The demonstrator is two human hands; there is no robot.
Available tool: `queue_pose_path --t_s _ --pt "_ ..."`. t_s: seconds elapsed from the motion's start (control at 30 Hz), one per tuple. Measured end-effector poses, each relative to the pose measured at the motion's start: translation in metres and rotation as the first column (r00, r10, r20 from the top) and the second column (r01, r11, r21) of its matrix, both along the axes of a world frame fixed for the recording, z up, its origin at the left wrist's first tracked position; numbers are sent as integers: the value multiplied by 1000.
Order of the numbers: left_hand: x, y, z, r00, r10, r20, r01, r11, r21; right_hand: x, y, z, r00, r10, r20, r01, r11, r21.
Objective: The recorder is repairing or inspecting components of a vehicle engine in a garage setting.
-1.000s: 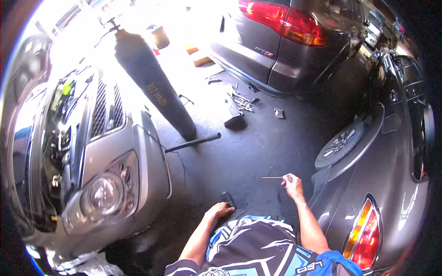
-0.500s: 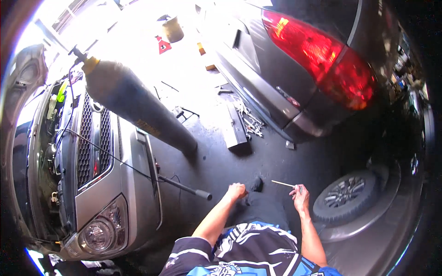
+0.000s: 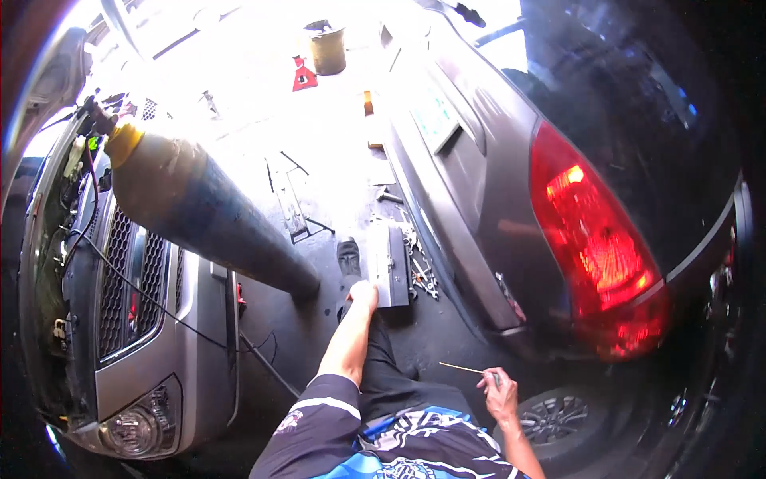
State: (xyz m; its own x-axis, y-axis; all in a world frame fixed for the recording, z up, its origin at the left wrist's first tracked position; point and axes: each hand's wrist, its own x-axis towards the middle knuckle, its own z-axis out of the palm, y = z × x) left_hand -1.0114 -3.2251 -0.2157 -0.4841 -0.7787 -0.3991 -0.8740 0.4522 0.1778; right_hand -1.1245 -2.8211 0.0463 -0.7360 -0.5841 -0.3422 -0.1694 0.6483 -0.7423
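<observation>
My right hand is closed round one end of a thin, pale, straight rod, which points left out of the fingers. I cannot tell its exact kind. My left hand hangs over my leg with its fingers curled; whether anything is in it is hidden. Just beyond that hand, beside my dark shoe, a grey metal toolbox lies on the floor. Several wrenches are strewn along the toolbox's right side.
A tall gas cylinder stands at left, before a silver car with its hood raised. At right is a dark car's rear with a red tail light. A metal frame, a red jack stand and a bucket stand farther off.
I have moved forward, so the toolbox and wrenches are nearer and my shoe shows beside the toolbox. My left hand has come up beside the toolbox's near end. The rod remains in my right hand.
</observation>
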Motion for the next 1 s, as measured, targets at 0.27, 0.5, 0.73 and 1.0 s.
queue_pose_path --t_s 0.27,0.5,0.73,1.0 --pt "-35 -153 -78 991 -127 -51 135 968 212 -58 -254 -15 991 136 -13 -136 989 -50" --pt "-121 -375 -178 895 -245 372 -43 785 618 -108 -586 -64 964 69 257 -115 979 166" --pt "-136 -548 -145 967 -240 82 79 593 802 -186 -799 -48 967 125 220 -147 986 83" --pt "-25 -715 9 911 378 165 -399 710 580 -243 -983 23 959 138 247 -67 960 -273"
